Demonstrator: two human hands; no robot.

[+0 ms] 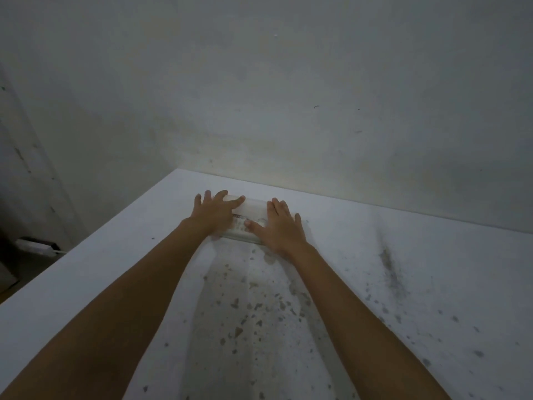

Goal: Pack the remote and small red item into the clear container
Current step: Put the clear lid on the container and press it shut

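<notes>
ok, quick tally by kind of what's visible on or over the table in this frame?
Hands: 2, left hand and right hand, both flat on the container
Clear container: 1, something pale shows inside, too blurred to name
Table: 1, white and stained
Red item: 0 visible
Total: 4

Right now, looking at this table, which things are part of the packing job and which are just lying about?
Part of the job:
- clear container, with something pale showing through it
- left hand and right hand, both flat on it

Just lying about:
- white object on the floor, left of the table

No red item is visible.
</notes>
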